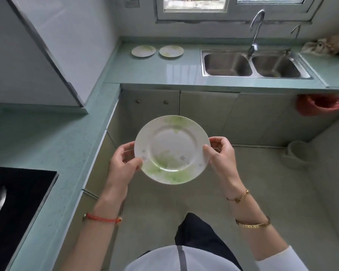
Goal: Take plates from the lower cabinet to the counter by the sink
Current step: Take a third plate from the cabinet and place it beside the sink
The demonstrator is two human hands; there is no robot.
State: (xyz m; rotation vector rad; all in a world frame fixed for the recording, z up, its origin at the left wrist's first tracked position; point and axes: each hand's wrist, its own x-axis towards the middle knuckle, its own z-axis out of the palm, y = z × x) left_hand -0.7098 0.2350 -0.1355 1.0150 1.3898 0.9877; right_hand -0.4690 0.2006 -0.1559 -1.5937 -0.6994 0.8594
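Observation:
I hold a white plate with green leaf and small flower print (172,149) level in front of me, above the floor. My left hand (123,161) pinches its left rim, thumb on top. My right hand (220,153) grips the right rim the same way. Two matching plates (143,51) (171,51) lie side by side on the green counter (155,69) to the left of the sink (252,63). The lower cabinet doors (153,110) under the counter are closed.
A double steel sink with a tall faucet (255,30) sits at the back right. A black cooktop (18,208) lies on the left counter. A red bag (319,104) hangs by the counter's right end, a pale bucket (299,153) stands on the floor.

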